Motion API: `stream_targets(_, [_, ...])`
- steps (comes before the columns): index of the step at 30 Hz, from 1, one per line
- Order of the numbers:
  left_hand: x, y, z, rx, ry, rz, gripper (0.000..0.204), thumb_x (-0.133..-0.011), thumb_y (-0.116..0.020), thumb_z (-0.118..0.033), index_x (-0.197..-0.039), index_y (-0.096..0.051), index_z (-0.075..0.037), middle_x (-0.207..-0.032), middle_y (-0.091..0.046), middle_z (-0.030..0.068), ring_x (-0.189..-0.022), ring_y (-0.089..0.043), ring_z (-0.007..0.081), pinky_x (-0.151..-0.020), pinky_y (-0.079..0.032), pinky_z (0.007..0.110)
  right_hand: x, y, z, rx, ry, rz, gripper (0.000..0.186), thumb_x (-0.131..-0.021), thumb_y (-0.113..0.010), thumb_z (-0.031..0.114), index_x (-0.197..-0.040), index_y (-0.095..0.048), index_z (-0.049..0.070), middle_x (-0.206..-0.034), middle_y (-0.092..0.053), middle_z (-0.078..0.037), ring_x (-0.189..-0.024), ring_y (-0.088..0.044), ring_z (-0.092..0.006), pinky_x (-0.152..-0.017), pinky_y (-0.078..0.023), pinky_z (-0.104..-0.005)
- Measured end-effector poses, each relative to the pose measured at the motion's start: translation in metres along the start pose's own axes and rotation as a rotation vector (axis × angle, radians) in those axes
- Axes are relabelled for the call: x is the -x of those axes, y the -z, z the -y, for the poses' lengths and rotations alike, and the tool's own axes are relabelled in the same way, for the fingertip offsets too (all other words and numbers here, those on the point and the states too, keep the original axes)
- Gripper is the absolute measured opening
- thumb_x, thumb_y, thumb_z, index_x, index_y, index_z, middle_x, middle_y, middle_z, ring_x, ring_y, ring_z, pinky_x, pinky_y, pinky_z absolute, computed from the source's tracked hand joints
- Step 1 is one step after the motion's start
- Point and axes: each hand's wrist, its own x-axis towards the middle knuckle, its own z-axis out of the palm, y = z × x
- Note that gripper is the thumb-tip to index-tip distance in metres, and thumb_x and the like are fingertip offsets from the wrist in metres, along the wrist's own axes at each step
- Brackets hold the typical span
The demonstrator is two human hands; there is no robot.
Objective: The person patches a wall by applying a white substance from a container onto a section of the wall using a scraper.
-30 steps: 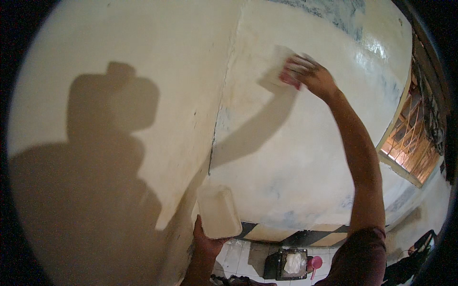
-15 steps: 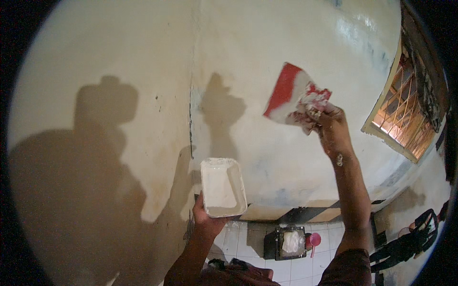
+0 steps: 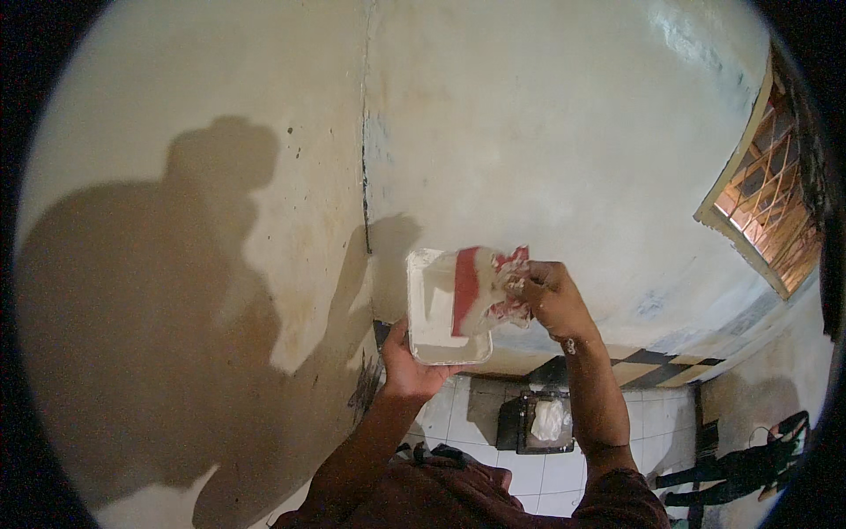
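Observation:
My left hand (image 3: 412, 366) is closed round the lower left of a white rectangular tub (image 3: 445, 354), whose inside is coated with white paste. In front of me, my right hand (image 3: 555, 300) grips a flat red scraper (image 3: 466, 291) smeared with the same white paste. The scraper's red edge lies over the tub's right part and hides some of its inside. Whether it touches the paste I cannot tell. White smears mark my right fingers and wrist.
A pale patchy wall (image 3: 529, 159) with a cracked corner line stands ahead. At the right is a barred window (image 3: 762, 185). Below, a dark square stand (image 3: 529, 432) bears a white plastic bag (image 3: 548, 420) on the tiled floor. Another person (image 3: 740, 472) stands at the lower right.
My right hand has brought the scraper down and left from before the wall to over the tub. The tub has risen and shifted slightly right. The pink dipper is no longer visible.

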Motion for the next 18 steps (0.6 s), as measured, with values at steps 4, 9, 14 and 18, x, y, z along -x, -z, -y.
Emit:
stream_targets(4, [-0.006,-0.013,0.005,0.008,0.024,-0.010,0.051,-0.091,-0.039,-0.044,-0.129,-0.052,-0.013,-0.129,-0.054,0.0094,-0.121,-0.049,0.0334,-0.097,-0.038,0.061,-0.003,-0.016,-0.025,-0.089,-0.017,0.012,0.026,-0.090,-0.051,0.016,-0.097,-0.066,-0.004,-0.072,-0.067,-0.007,-0.059,-0.062,-0.0134,-0.052,-0.046,-0.0265])
stream_targets(9, [-0.017,-0.009,0.014,0.000,0.027,0.029,0.057,-0.091,-0.040,-0.050,-0.134,-0.047,-0.013,-0.133,-0.051,0.0089,-0.123,-0.048,0.0318,-0.099,-0.038,0.057,-0.007,-0.011,-0.039,0.032,-0.092,0.057,0.025,-0.088,-0.050,0.013,-0.093,-0.066,-0.005,-0.074,-0.066,-0.007,-0.061,-0.060,-0.0120,-0.056,-0.048,-0.0271])
stream_targets(14, [-0.022,-0.004,0.022,-0.092,0.034,-0.043,0.066,-0.090,-0.039,-0.062,-0.137,-0.043,-0.015,-0.134,-0.050,0.0082,-0.122,-0.048,0.0295,-0.098,-0.039,0.054,0.000,-0.021,-0.030,-0.038,-0.093,0.064,0.021,-0.088,-0.054,0.010,-0.094,-0.065,-0.007,-0.078,-0.065,-0.005,-0.067,-0.058,-0.0098,-0.060,-0.048,-0.0258])
stream_targets(18, [-0.023,-0.004,0.025,-0.114,0.057,-0.059,0.065,-0.090,-0.039,-0.062,-0.137,-0.043,-0.016,-0.133,-0.050,0.0082,-0.122,-0.048,0.0298,-0.098,-0.039,0.054,-0.003,-0.026,-0.038,-0.096,-0.149,0.077,0.022,-0.089,-0.052,0.009,-0.095,-0.064,-0.008,-0.080,-0.065,-0.006,-0.068,-0.061,-0.0114,-0.062,-0.051,-0.0266])
